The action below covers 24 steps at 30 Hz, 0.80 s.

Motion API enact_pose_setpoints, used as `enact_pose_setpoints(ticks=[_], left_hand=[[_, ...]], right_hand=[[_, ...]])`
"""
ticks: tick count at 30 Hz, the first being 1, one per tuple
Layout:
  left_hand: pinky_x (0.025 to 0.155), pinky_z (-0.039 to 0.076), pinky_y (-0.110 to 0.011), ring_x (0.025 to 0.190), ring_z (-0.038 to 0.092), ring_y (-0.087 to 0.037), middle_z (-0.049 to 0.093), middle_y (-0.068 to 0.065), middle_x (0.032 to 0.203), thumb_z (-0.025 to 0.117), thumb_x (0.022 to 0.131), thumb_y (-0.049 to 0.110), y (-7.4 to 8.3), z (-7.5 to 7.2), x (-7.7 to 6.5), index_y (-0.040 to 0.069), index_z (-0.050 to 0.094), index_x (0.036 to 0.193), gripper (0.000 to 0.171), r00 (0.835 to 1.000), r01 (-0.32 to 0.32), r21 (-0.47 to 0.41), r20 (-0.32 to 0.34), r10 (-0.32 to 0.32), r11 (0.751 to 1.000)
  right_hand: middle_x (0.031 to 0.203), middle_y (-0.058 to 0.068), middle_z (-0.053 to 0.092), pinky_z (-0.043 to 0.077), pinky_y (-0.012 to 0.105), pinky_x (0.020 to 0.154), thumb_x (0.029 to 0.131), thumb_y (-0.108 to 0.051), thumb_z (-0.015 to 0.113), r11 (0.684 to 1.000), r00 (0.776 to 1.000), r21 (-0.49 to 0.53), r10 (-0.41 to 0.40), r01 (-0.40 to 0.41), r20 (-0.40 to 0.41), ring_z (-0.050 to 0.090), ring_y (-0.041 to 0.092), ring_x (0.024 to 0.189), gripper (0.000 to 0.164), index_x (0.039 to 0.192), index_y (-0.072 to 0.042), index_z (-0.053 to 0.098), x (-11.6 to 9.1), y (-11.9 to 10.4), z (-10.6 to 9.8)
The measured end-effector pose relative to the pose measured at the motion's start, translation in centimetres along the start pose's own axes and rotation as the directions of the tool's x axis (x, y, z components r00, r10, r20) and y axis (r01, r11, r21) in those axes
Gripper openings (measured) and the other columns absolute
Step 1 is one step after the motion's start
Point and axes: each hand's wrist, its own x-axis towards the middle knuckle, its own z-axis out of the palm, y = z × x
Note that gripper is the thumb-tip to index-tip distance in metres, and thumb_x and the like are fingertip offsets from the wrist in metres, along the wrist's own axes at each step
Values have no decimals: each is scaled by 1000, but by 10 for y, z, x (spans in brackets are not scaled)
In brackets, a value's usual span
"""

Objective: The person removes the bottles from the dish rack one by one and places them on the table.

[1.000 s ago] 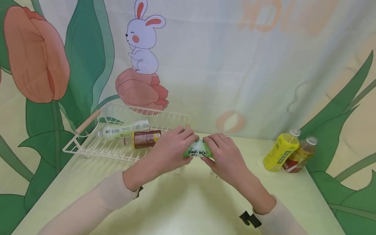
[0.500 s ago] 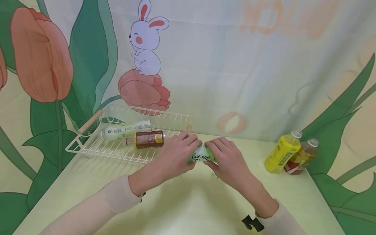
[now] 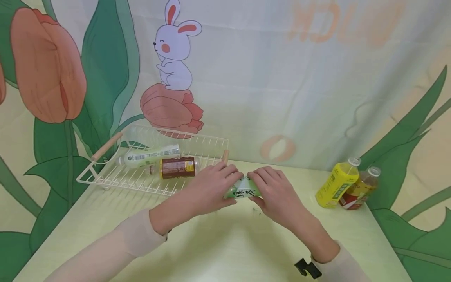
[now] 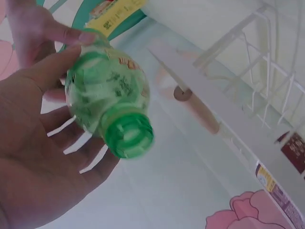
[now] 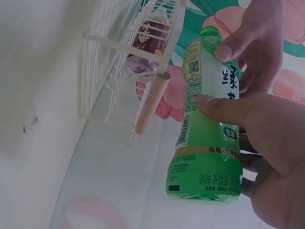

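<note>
A green tea bottle lies level between my two hands, held above the table. My left hand grips its neck half, thumb on one side and fingers round the other. My right hand grips the half toward the base, with the thumb across the label in the right wrist view. In the left wrist view the bottle's green top points away from the palm. The green base shows in the right wrist view. In the head view both ends are hidden by the hands.
A white wire basket with wooden handles stands at the back left. Inside lie a pale green bottle and a brown-labelled bottle. At the right stand a yellow bottle and a red-labelled bottle. A printed curtain hangs behind.
Both hands and the tea bottle have shifted slightly right and down in the head view. The grip looks much the same. The basket and standing bottles stay in place.
</note>
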Motion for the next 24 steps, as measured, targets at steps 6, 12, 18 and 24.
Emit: enact_pose_setpoints(ticks=[6,12,18,24], left_hand=[[111,50,-44,136,54,-29,58,-6,149,88,87,45,-20,-11,-9,11,54,152,81,994,91,-112,76,-83,990],[112,49,-46,138,52,-31,57,-8,150,90,85,42,-51,-16,-24,9,53,153,84,977,205,-132,81,-195,970],[110,49,-52,133,53,-36,58,-13,147,93,84,36,-94,0,-40,7,55,150,81,942,335,-161,87,-324,928],[104,51,-58,126,54,-39,60,-17,142,93,83,35,-128,25,-57,5,57,147,80,902,431,-194,127,-413,881]], right_hand=[[122,12,61,50,52,97,77,-13,97,999,998,1,52,-52,38,56,33,117,76,142,-5,60,-11,15,-2],[122,14,63,50,55,98,77,-7,95,991,993,71,111,-113,31,57,35,115,68,137,-4,62,-24,41,-3],[122,15,63,52,54,91,77,-4,94,970,981,163,190,-181,-44,58,36,111,64,133,-2,62,-39,76,2],[124,18,64,48,54,89,81,-5,91,900,931,284,361,-330,-63,55,38,112,62,135,0,61,-58,101,20]])
